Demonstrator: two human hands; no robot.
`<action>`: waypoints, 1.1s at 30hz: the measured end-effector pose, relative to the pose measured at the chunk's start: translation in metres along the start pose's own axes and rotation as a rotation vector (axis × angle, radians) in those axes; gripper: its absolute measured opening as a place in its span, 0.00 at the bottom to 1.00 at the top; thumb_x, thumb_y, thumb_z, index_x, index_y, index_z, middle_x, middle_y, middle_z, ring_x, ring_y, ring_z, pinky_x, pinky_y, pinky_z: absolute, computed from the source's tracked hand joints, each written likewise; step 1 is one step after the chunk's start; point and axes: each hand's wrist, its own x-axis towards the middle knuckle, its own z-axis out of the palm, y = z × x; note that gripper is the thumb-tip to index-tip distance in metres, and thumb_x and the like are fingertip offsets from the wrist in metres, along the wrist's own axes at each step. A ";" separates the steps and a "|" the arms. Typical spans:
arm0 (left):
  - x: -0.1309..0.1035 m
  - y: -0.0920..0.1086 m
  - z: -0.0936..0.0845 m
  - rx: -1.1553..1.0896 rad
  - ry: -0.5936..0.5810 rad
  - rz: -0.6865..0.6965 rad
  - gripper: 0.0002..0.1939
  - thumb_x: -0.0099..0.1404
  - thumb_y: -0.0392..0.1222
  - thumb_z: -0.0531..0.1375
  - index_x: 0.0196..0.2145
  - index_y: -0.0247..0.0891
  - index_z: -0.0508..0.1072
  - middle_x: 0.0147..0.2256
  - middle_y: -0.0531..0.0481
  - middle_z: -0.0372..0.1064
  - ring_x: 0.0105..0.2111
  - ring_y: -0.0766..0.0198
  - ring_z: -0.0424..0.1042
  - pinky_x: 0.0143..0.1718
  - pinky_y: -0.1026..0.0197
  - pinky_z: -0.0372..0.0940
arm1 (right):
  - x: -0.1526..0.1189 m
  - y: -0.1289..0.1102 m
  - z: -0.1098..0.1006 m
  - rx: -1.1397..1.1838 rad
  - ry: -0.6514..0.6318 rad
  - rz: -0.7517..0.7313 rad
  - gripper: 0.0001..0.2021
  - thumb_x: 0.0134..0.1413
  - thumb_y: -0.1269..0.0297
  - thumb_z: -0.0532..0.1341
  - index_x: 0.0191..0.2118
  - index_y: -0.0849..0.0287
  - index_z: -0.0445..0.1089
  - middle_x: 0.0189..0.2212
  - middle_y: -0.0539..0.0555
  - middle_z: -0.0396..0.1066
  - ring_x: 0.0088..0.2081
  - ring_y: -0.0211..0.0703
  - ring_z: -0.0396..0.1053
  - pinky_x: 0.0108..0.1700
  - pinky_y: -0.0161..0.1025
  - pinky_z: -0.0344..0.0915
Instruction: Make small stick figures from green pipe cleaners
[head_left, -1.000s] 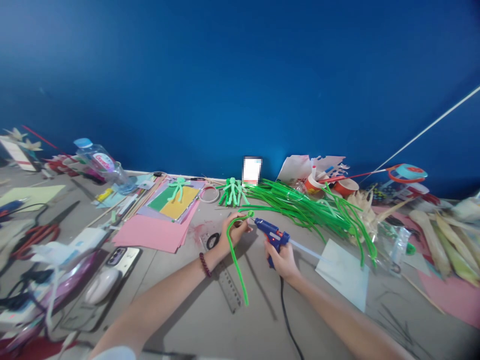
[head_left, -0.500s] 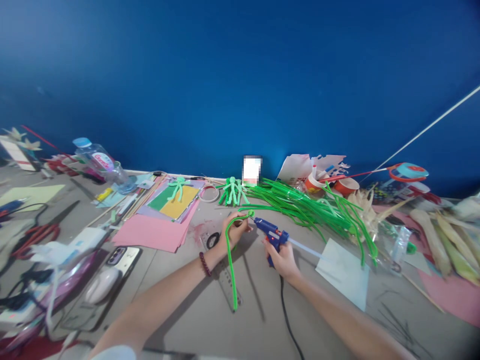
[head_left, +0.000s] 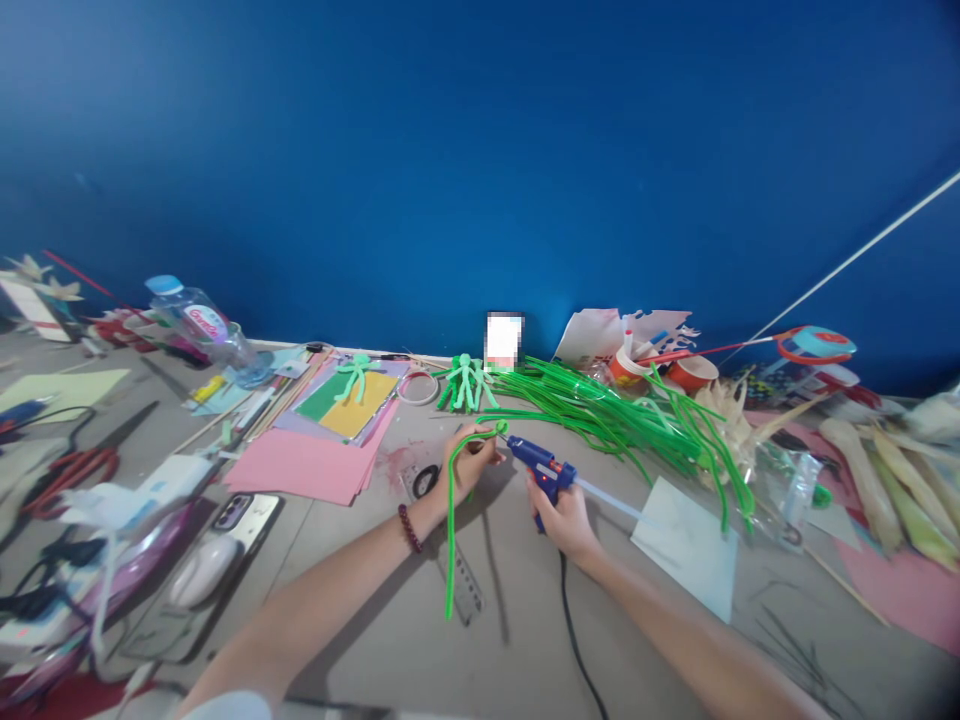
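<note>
Near the middle of the table, my left hand (head_left: 471, 462) is closed on a bright green pipe cleaner (head_left: 451, 530). Its upper end is curled into a small coil above my fingertips, and its long end hangs down over my wrist side. My right hand (head_left: 566, 515) grips a blue hot glue gun (head_left: 538, 464) by the handle, with a clear glue stick (head_left: 611, 496) jutting from the back. The nozzle points left and sits at or very close to the coil; whether they touch I cannot tell. A black cord runs down from the handle.
Behind my hands lie a bundle of green pipe cleaners (head_left: 585, 400) and light green pipe-cleaner shapes (head_left: 466, 382). Pink paper (head_left: 307, 465), a phone (head_left: 262, 510) and a mouse (head_left: 206, 570) are left. A pale sheet (head_left: 690, 550) lies right, a clear ruler (head_left: 466, 590) below my left hand.
The hanging end of the pipe cleaner has swung a little to the left. Both hands and the glue gun stay almost where they were.
</note>
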 end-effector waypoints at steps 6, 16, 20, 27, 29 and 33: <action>0.000 0.003 0.001 0.005 0.003 0.008 0.14 0.56 0.51 0.63 0.30 0.36 0.70 0.21 0.51 0.71 0.22 0.64 0.71 0.26 0.62 0.67 | -0.002 0.003 0.001 0.031 -0.001 -0.002 0.20 0.52 0.44 0.57 0.24 0.58 0.64 0.11 0.46 0.58 0.12 0.35 0.58 0.14 0.33 0.58; 0.001 -0.005 -0.001 0.006 0.016 0.036 0.15 0.56 0.51 0.63 0.30 0.36 0.70 0.20 0.53 0.70 0.21 0.65 0.71 0.26 0.62 0.67 | -0.002 0.002 0.001 0.013 -0.007 -0.025 0.20 0.53 0.47 0.57 0.22 0.58 0.63 0.11 0.46 0.59 0.13 0.34 0.58 0.16 0.33 0.57; 0.001 -0.005 0.000 0.004 0.033 0.027 0.15 0.55 0.52 0.64 0.31 0.37 0.69 0.21 0.53 0.71 0.22 0.63 0.71 0.26 0.62 0.67 | -0.002 -0.001 0.001 0.015 -0.005 -0.038 0.19 0.53 0.47 0.57 0.22 0.57 0.63 0.11 0.46 0.59 0.13 0.35 0.58 0.16 0.32 0.58; 0.000 0.004 0.003 -0.015 0.056 0.004 0.15 0.54 0.51 0.65 0.32 0.38 0.69 0.21 0.53 0.71 0.21 0.63 0.71 0.26 0.61 0.68 | -0.002 0.004 0.001 -0.001 -0.003 -0.051 0.18 0.54 0.48 0.56 0.25 0.57 0.65 0.12 0.47 0.59 0.13 0.35 0.59 0.16 0.33 0.59; -0.001 0.005 0.004 -0.021 0.050 -0.002 0.15 0.54 0.50 0.65 0.32 0.37 0.69 0.21 0.53 0.71 0.21 0.64 0.72 0.26 0.61 0.68 | -0.003 0.006 0.000 -0.011 0.006 -0.064 0.18 0.54 0.48 0.56 0.25 0.58 0.66 0.12 0.47 0.60 0.14 0.36 0.59 0.16 0.33 0.59; 0.000 0.004 0.002 -0.012 0.040 -0.014 0.16 0.54 0.51 0.65 0.33 0.37 0.69 0.21 0.52 0.71 0.21 0.63 0.72 0.26 0.61 0.68 | -0.002 0.006 0.000 -0.026 0.028 -0.064 0.19 0.53 0.46 0.57 0.25 0.58 0.66 0.13 0.47 0.61 0.14 0.36 0.60 0.17 0.33 0.60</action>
